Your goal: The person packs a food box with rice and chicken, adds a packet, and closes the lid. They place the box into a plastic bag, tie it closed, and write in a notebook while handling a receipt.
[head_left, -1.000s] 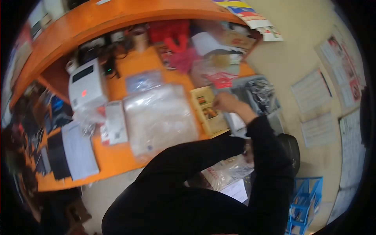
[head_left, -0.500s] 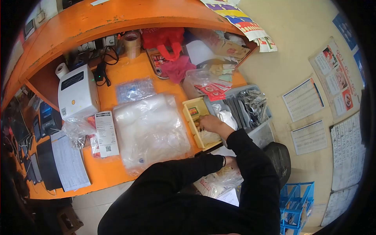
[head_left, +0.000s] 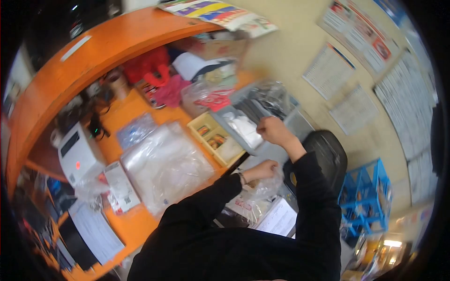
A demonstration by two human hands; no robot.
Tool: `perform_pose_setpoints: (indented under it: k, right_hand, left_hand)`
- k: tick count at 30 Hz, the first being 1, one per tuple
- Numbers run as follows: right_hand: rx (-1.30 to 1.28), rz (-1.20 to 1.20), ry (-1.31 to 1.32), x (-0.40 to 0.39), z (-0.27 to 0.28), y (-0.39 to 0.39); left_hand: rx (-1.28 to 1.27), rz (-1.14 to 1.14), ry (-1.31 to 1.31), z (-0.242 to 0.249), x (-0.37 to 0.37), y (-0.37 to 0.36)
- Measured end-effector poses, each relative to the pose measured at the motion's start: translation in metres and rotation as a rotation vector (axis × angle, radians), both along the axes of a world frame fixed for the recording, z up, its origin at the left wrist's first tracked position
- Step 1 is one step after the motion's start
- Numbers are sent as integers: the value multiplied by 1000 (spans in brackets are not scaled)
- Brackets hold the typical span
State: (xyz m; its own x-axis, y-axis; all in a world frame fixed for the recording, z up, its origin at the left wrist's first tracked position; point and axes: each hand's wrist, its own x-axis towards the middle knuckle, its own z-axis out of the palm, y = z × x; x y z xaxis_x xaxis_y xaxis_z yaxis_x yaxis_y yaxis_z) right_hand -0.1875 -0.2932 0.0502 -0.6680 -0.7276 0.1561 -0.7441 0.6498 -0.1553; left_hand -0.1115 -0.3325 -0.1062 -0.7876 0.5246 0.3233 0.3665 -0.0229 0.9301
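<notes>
My left hand [head_left: 261, 172], with a dark band on its wrist, is closed at the top of a clear plastic bag [head_left: 268, 188]. Red print shows on the bag's lower part, and its contents are hard to make out. My right hand [head_left: 275, 132] is raised over the right edge of a grey bin [head_left: 224, 125], its fingers curled together; whatever they hold is hidden. White packets [head_left: 243, 127] and dark grey packets lie in that bin. To its left stands a cream divided tray [head_left: 193, 124] with small orange-and-dark sachets [head_left: 216, 141] in its compartments.
A stack of clear plastic bags [head_left: 166, 164] covers the orange desk [head_left: 136, 108]. A white printer [head_left: 80, 154] and a receipt [head_left: 123, 187] stand to the left. Handwritten paper [head_left: 279, 219] lies below my hands. A black chair-like object [head_left: 326, 159] and blue rack [head_left: 366, 196] are at right.
My right hand has come out of the cream tray and moved right, over the grey bin's edge. My left hand has emerged from under the right arm. The whole view has tilted and blurred.
</notes>
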Motion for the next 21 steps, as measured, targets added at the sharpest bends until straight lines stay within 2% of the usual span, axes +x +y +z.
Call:
perform_pose_setpoints:
  k: [1,3,5,8,12,14,15,18,21]
  right_hand:
    - [-118,-116,-16,22,20,21]
    - [-437,-374,-57,62,15,64]
    - [-760,-599,-159,99,-10,94]
    - [-961,-788,-331,139,-60,109]
    - [-980,-789,-396,163,-85,94]
    - [-889,-779,-425,169,-82,87]
    - [-802,-694,-422,164,-98,97]
    - [-810,-640,-189,153,-64,97]
    - [-669,-437,-328,122,-28,82]
  left_hand:
    - [17,-98,-191,13,2,-11]
    - [191,-13,-113,21,13,-19]
    - [435,-124,-354,25,20,-24]
    - [337,-45,-308,41,29,-31]
    - [297,-4,-233,26,23,-27]
    - [276,-56,-358,29,24,-29]
    - [269,-83,-423,29,24,-29]
    - [198,-86,-508,42,26,-26]
    - [79,-111,-393,38,22,-22]
